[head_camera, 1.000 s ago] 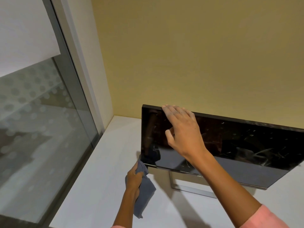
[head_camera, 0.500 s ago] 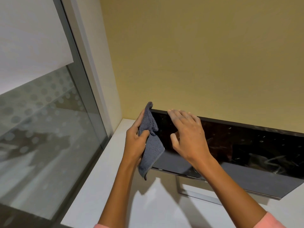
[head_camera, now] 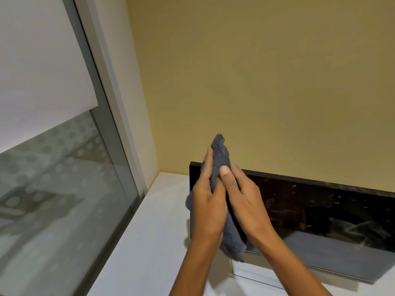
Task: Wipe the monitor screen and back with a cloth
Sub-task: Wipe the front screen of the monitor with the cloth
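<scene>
where walls meet, white desk (head_camera: 149,242)

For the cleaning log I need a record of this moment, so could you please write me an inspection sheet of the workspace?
Surface: white desk, matt, bare where it shows.
Job's things: dark monitor upright on a silver stand, screen off, with smears and specks; grey cloth held up in front of the monitor's left end, its top above the monitor's top edge.
Clutter: nothing seen.
Hands: left hand and right hand both hold the cloth between them; the right thumb presses on it.
Cables: nothing seen.
Surroundings: yellow wall behind the desk; glass partition with a dotted film on the left; white blind above it.
</scene>
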`<state>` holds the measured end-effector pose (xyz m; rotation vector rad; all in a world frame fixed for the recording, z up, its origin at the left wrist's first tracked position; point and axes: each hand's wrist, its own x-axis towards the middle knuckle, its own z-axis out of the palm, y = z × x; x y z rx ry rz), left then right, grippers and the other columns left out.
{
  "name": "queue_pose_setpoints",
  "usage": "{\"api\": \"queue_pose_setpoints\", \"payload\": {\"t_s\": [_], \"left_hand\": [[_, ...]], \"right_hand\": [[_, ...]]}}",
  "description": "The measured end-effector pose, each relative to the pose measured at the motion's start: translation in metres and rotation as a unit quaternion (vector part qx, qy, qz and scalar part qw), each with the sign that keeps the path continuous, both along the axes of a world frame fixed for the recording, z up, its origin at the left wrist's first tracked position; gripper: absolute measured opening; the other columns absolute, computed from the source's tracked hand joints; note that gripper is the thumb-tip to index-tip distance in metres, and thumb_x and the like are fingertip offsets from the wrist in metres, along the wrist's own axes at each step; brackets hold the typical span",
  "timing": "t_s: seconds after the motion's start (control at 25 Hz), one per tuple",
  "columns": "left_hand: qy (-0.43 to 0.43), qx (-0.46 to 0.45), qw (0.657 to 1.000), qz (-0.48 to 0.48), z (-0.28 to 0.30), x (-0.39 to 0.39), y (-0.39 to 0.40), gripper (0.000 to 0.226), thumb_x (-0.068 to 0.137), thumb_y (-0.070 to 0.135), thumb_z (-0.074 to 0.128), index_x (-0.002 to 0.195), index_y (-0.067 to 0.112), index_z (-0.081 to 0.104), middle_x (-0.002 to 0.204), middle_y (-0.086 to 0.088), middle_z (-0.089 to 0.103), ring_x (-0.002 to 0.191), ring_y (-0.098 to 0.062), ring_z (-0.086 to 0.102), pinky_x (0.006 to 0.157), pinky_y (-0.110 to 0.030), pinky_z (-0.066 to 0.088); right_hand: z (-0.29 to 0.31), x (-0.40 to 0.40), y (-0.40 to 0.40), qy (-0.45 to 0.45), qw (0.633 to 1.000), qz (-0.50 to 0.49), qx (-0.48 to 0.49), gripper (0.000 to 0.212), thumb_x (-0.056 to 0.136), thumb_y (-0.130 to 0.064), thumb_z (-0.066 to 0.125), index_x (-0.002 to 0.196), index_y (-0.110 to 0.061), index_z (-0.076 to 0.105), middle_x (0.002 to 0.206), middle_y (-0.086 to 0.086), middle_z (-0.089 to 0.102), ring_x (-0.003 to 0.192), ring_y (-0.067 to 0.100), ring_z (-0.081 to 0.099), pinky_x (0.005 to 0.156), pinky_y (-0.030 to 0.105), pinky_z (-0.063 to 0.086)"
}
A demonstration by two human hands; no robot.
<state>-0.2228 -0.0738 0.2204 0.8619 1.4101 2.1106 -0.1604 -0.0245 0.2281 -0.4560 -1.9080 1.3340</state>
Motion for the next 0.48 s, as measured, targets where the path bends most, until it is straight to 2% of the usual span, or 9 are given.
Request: {"api": "queue_pose_setpoints", "payload": {"t_s": [0.12,0.2,0.28,0.36,0.48], "left_hand": [[-0.062,0.067,0.993,-0.075,0.002,0.014,-0.011,0.045,0.095,0.015,0.048,0.138,0.028,0.046,0.14,0.006,0.05,0.13,-0.01,0.045,0.112,-0.04,0.03],[-0.013,0.055,0.998,-0.013,-0.006,0.015,-0.019,0.046,0.093,0.018,0.047,0.137,0.03,0.046,0.141,0.011,0.048,0.133,-0.008,0.041,0.112,-0.041,0.03],[0.009,-0.011,0.994,0.107,-0.013,0.017,-0.027,0.043,0.091,0.032,0.054,0.132,0.04,0.048,0.137,0.018,0.05,0.129,-0.004,0.044,0.108,-0.04,0.037],[-0.057,-0.041,0.989,0.133,-0.009,0.023,-0.033,0.043,0.086,0.043,0.062,0.127,0.043,0.051,0.129,0.018,0.056,0.122,-0.003,0.052,0.103,-0.04,0.044],[-0.149,0.021,0.986,0.067,0.003,0.03,-0.034,0.037,0.084,0.027,0.06,0.121,0.03,0.058,0.118,0.005,0.067,0.108,-0.01,0.064,0.093,-0.034,0.052]], "right_hand": [[0.002,0.004,0.004,0.034,0.998,0.025,-0.049,0.027,0.091,-0.036,0.055,0.116,-0.03,0.06,0.106,-0.003,0.069,0.1,0.012,0.065,0.088,0.031,0.052],[0.004,0.006,0.007,0.051,0.998,0.004,-0.042,0.019,0.093,-0.021,0.056,0.111,-0.026,0.063,0.103,0.0,0.07,0.098,0.017,0.066,0.086,0.036,0.053],[0.004,0.009,0.01,0.068,0.997,-0.007,-0.045,0.023,0.095,-0.011,0.054,0.112,-0.023,0.063,0.106,-0.004,0.069,0.1,0.013,0.065,0.085,0.032,0.051],[0.005,0.011,0.011,0.074,0.996,-0.008,-0.05,0.029,0.094,-0.012,0.055,0.119,-0.027,0.057,0.113,-0.006,0.066,0.105,0.009,0.063,0.088,0.03,0.05],[0.002,0.01,0.005,0.055,0.995,-0.019,-0.086,0.034,0.088,-0.019,0.064,0.116,-0.029,0.049,0.103,-0.002,0.07,0.095,0.009,0.067,0.084,0.032,0.052]]}}
